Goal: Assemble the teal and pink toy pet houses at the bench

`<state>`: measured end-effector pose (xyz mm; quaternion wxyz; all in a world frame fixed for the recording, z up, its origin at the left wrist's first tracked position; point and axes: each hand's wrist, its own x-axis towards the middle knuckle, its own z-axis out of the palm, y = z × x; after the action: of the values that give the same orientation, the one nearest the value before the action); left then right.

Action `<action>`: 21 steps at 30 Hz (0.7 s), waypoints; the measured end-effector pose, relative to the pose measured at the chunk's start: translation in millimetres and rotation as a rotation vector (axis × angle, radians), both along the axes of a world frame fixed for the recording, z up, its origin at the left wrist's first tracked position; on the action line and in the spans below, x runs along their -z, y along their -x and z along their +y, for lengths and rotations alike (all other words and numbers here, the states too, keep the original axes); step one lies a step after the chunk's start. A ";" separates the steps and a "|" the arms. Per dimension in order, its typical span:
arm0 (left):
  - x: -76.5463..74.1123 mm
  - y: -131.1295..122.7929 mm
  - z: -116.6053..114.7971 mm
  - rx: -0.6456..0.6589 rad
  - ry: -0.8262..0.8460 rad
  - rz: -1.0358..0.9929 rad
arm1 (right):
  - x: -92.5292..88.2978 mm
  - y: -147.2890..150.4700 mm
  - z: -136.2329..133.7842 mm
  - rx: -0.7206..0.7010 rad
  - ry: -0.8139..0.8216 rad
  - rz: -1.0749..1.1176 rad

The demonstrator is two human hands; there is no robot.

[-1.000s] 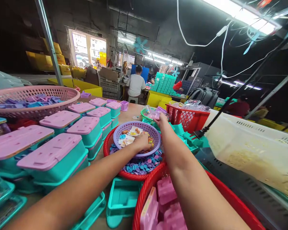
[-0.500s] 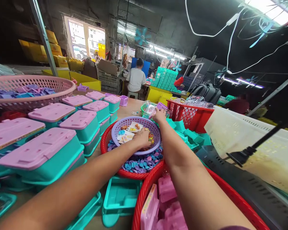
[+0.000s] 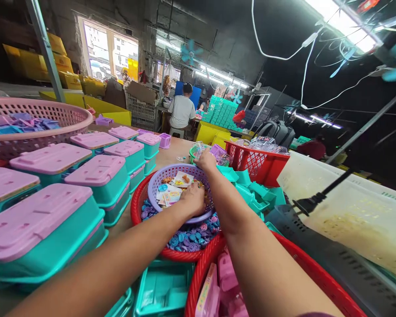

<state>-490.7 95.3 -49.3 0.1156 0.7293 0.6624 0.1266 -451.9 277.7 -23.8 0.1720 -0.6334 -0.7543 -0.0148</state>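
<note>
The left hand (image 3: 194, 199) is resting inside a purple basket (image 3: 152, 190), fingers pointing down beside some printed cards (image 3: 171, 198). Its fingertips are hiding from view, so I can't tell if it's pinching anything. The right hand (image 3: 207, 159) is sitting farther out, fingers bending over by a small green basket (image 3: 192, 153) with clear plastic pieces (image 3: 198, 149) (can't tell if it's gripping one, tbh). That purple basket is nesting in a red basket (image 3: 137, 200) of swirly pieces (image 3: 188, 237) on the tabletop (image 3: 173, 154). Pink-lidded teal boxes (image 3: 100, 171) are standing off to the left, a teal tray (image 3: 165, 286) is lying nearer, and pink parts (image 3: 227, 273) are sitting in another red basket (image 3: 203, 264) right beside it.
</note>
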 end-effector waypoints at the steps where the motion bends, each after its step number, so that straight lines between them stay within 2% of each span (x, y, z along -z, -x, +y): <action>1: -0.1 0.0 -0.5 0.001 0.000 0.002 | -0.1 -1.2 0.3 -0.002 -0.018 0.002; 5: 0.3 -0.3 -0.9 0.001 -0.005 0.001 | -0.4 -19.3 6.3 0.009 -0.087 -0.002; 10: 0.9 -1.1 -0.1 0.010 -0.003 -0.005 | 7.1 -41.9 15.3 -0.001 -0.073 -0.055; 17: 1.2 -0.5 0.0 0.006 -0.009 -0.005 | 12.5 -36.9 25.5 -0.200 -0.049 -0.161; 21: 2.3 0.3 0.2 0.009 -0.026 -0.002 | 13.5 -34.0 26.2 -0.220 -0.014 -0.201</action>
<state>-490.9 95.6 -51.6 0.1074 0.7337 0.6571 0.1354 -417.9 303.9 -37.3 0.1005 -0.5410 -0.8325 -0.0645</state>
